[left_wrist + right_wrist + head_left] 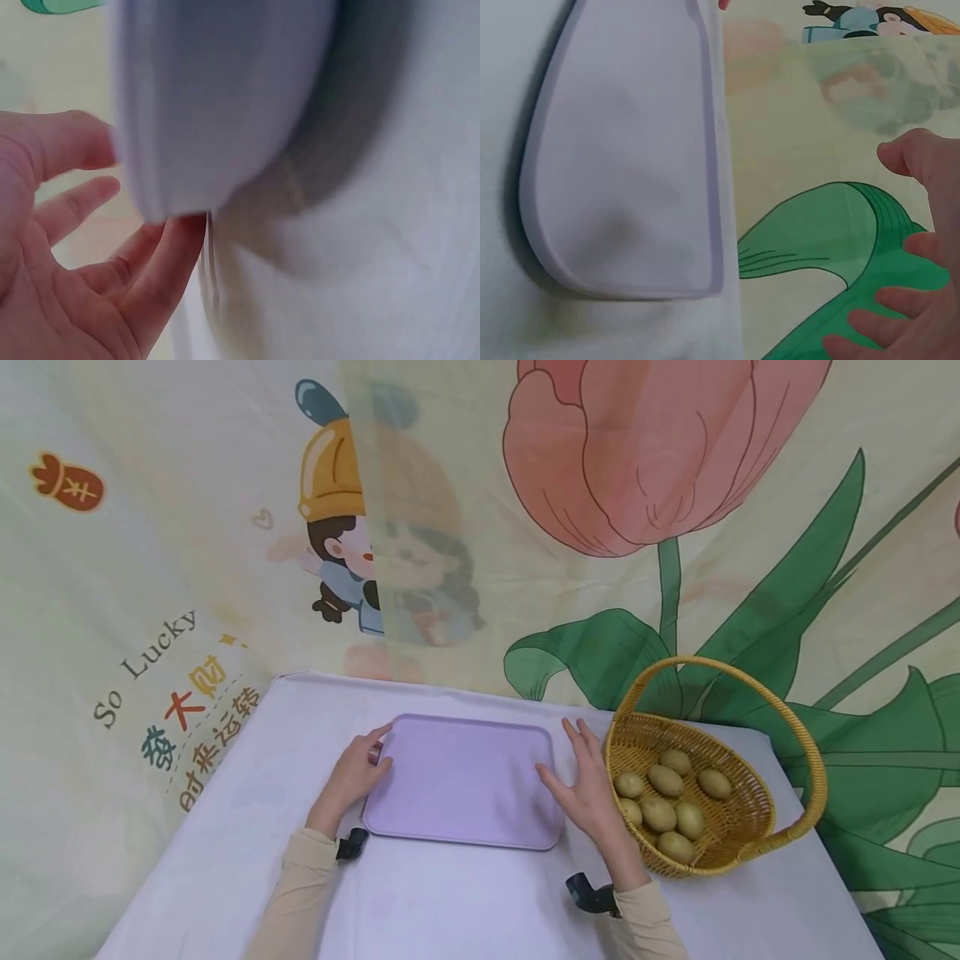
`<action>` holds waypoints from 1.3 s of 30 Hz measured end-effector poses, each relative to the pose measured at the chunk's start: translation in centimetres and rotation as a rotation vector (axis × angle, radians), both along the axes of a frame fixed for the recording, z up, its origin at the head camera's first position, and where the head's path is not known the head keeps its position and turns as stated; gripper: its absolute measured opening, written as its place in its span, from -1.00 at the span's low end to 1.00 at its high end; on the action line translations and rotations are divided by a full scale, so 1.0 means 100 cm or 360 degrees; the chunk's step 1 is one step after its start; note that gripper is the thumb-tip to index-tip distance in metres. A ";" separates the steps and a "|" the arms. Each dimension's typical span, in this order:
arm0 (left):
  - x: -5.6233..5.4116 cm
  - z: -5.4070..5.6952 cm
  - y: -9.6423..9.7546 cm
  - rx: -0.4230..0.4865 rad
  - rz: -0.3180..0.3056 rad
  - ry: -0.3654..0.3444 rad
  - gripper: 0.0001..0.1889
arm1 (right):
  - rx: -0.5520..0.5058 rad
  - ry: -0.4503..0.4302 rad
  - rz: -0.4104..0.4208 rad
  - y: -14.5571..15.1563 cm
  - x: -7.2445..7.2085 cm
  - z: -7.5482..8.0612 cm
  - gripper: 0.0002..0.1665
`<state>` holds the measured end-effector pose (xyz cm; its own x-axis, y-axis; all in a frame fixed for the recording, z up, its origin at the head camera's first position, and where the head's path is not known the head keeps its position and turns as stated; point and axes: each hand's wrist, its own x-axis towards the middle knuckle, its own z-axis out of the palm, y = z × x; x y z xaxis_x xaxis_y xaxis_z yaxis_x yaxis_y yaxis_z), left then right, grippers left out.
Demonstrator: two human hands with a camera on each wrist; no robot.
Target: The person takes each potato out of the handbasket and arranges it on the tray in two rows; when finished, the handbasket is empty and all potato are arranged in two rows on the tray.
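A flat lilac tray (461,781) with rounded corners and a low raised rim lies on the white-covered table. My left hand (356,771) is at its left end, with thumb and fingers spread around the edge. In the left wrist view, part of one finger is hidden behind the blurred tray (217,90), and I cannot tell how firmly the left hand (67,247) touches it. Just off the tray's right end, my right hand (587,785) holds nothing, fingers apart. The right wrist view shows the right hand (930,247) apart from the tray (630,150).
A tall-handled wicker basket (757,777) stands on the table close to the right of my right hand. Several potatoes (658,815) lie in it. Behind the table hangs a printed cloth (450,468) with a large tulip.
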<state>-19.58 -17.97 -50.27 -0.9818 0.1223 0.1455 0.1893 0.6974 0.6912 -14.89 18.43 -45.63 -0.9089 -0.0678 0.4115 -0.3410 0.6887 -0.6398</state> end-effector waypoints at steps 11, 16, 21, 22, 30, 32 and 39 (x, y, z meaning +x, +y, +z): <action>0.000 0.001 -0.013 0.0126 -0.0072 -0.0070 -0.32 | -0.0195 0.0014 -0.0075 0.023 0.000 0.013 -0.17; 0.000 -0.001 -0.013 0.0110 -0.0066 -0.0063 -0.35 | -0.0255 -0.0055 -0.0144 0.036 0.001 0.017 -0.21; 0.001 -0.001 -0.011 0.0099 -0.0054 -0.0090 -0.38 | -0.0334 -0.0168 -0.0284 0.055 0.003 0.019 -0.23; 0.001 -0.001 -0.011 0.0098 -0.0054 -0.0095 -0.38 | -0.0343 -0.0190 -0.0317 0.058 0.004 0.019 -0.23; 0.001 0.000 -0.010 0.0103 -0.0064 -0.0101 -0.40 | -0.0377 -0.0268 -0.0520 0.080 0.008 0.017 -0.22; 0.000 -0.001 -0.011 0.0099 -0.0070 -0.0107 -0.40 | -0.0367 -0.0338 -0.0567 0.084 0.010 0.017 -0.19; -0.002 -0.002 -0.011 0.0077 -0.0082 -0.0115 -0.43 | -0.0343 -0.0552 -0.0635 0.092 0.014 0.013 -0.14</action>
